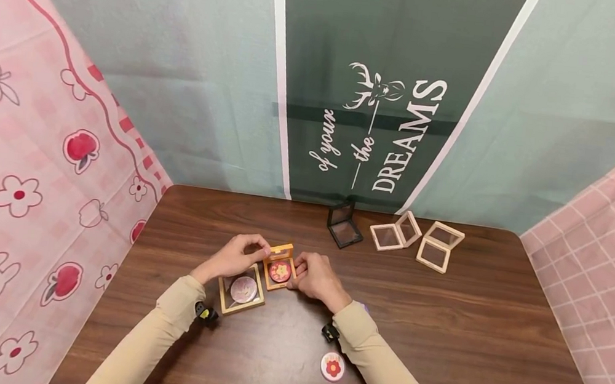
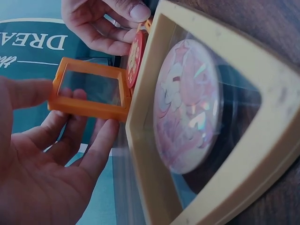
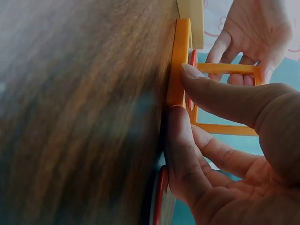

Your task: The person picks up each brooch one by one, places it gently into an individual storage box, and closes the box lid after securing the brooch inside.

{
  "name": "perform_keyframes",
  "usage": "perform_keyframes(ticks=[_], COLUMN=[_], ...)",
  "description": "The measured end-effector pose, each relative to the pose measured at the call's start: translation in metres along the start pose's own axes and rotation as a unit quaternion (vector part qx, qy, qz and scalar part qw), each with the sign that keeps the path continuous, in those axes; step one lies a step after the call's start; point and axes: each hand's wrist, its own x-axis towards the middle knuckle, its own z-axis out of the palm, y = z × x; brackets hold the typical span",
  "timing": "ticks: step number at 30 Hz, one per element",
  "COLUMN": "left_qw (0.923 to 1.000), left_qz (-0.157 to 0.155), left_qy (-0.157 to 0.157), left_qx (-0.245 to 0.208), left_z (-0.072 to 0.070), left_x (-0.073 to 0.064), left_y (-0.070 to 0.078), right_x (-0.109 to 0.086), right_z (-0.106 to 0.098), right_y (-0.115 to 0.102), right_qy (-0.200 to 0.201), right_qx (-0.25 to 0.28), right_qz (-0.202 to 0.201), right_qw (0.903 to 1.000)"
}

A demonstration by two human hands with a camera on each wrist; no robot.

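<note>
An orange display case (image 1: 276, 286) lies unfolded on the table, its clear-windowed lid raised. On its base is a round red badge (image 1: 280, 271) with a yellow flower. My left hand (image 1: 237, 256) pinches the lid's outer edge between thumb and fingers, as the left wrist view shows. At the opposite side, my right hand (image 1: 318, 278) grips the base, thumb on the rim and fingers against its side. Left of it, a closed cream display case (image 2: 145, 98) holds a round pink badge (image 2: 187, 105) behind clear film; it sits beneath my left wrist.
Toward the back stand an unfolded black case (image 1: 345, 234) and two unfolded pale cases, one (image 1: 388, 237) left of the other (image 1: 433, 257). A white badge with a red flower (image 1: 332, 367) lies by my right forearm. A purple edge (image 1: 366, 308) peeks out beside my right sleeve.
</note>
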Motion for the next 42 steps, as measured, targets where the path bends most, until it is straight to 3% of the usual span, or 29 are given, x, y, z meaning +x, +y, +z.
perform_keyframes(ticks=[6,14,25,32,42], left_qw=[0.9989,0.9969,0.9918,0.9860,0.9800], left_qz=[0.023,0.048,0.095,0.112,0.099], left_qy=[-0.040,-0.061,-0.062,-0.049,-0.049], left_qx=[-0.003,0.013,0.059,0.113,0.165], left_z=[-0.001,0.000,0.007,0.015,0.020], left_x=[-0.001,-0.001,-0.002,-0.005,-0.008], left_y=[0.001,0.008,0.009,0.009,0.013], right_x=[0.000,0.002,0.001,-0.001,-0.002], right_z=[0.000,-0.004,-0.003,-0.002,-0.003], right_y=[-0.001,0.002,0.005,0.009,0.008], right_qy=[-0.005,-0.014,-0.012,-0.027,-0.028], right_qx=[0.001,-0.021,-0.031,0.010,0.009], right_qz=[-0.008,-0.022,-0.036,-0.034,-0.031], right_qw=[1.0000,0.9994,0.9988,0.9990,0.9991])
